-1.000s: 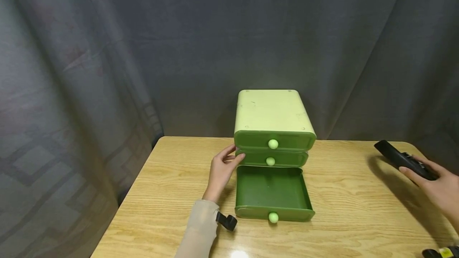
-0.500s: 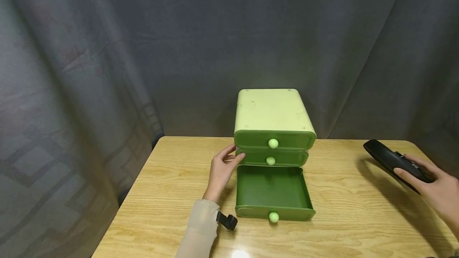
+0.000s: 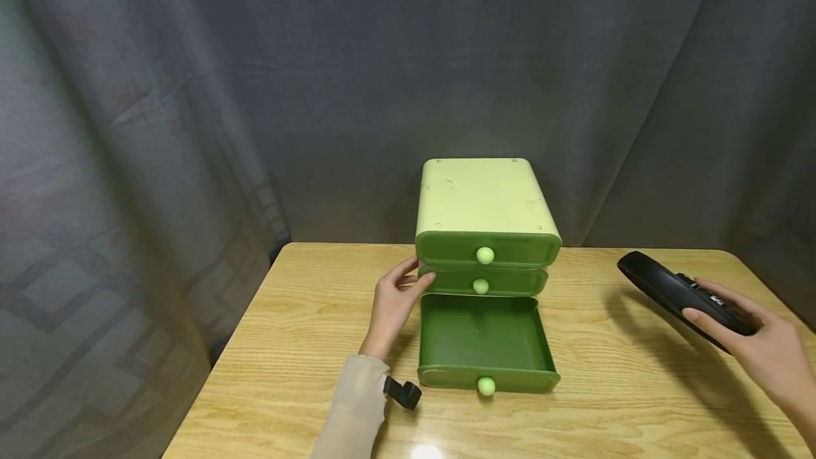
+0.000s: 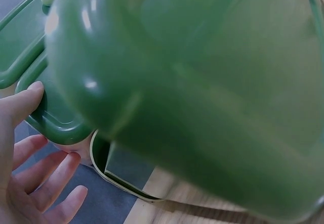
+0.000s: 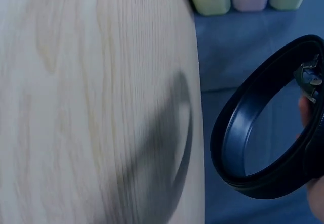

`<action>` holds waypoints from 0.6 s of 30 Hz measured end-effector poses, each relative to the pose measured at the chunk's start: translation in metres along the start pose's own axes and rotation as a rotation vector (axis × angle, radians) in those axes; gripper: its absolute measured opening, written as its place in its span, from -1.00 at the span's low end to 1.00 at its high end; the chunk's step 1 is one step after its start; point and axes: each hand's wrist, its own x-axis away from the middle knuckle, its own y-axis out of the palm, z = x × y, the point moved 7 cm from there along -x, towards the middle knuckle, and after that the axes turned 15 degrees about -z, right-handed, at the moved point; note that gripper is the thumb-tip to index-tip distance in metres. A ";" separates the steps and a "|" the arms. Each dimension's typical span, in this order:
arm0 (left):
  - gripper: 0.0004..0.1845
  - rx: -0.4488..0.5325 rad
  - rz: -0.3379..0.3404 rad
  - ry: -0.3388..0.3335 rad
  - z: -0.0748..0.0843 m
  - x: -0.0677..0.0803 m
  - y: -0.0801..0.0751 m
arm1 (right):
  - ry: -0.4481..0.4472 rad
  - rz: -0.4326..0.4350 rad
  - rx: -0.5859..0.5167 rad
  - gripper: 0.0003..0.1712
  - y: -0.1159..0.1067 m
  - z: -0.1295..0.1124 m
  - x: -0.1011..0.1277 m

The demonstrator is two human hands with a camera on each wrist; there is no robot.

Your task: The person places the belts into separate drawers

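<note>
Since the earlier frame the right hand (image 3: 765,349) has carried the black belt (image 3: 685,299) leftward, above the table (image 3: 306,346), fingers curled round it. Head view: left hand (image 3: 392,303), fingers relaxed, touches the drawer box (image 3: 484,211) beside its open bottom drawer (image 3: 484,338). Right wrist view: belt (image 5: 263,133) coiled in a loop.

our left hand (image 3: 394,303) is bare, its forearm in a beige sleeve (image 3: 357,409) with a black clip (image 3: 403,393) at the cuff; our right hand (image 3: 761,349) shows no sleeve.

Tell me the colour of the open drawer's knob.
Pale green, lighter than the dark green drawer. The knob shows best in the head view.
</note>
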 end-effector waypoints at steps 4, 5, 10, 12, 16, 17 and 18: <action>-0.48 0.000 0.001 -0.013 -0.001 0.000 0.000 | -0.012 -0.015 0.000 -0.28 0.004 -0.010 0.005; -0.48 -0.001 0.000 -0.013 0.000 -0.001 0.000 | -0.016 -0.018 0.002 -0.28 0.006 -0.012 0.006; -0.48 -0.007 -0.004 0.004 0.000 0.000 0.000 | -0.041 -0.030 0.002 -0.28 0.011 -0.023 0.012; -0.48 -0.008 -0.005 0.006 0.000 0.000 0.000 | -0.050 -0.031 -0.002 -0.29 0.012 -0.027 0.015; -0.47 -0.006 -0.008 0.004 0.000 0.000 0.000 | -0.086 -0.036 -0.015 -0.31 0.015 -0.035 0.021; -0.47 -0.006 -0.009 0.004 -0.001 0.000 0.000 | -0.097 -0.037 -0.018 -0.31 0.015 -0.037 0.022; -0.47 -0.006 -0.010 0.004 -0.001 -0.001 0.000 | -0.106 -0.039 -0.019 -0.31 0.016 -0.038 0.023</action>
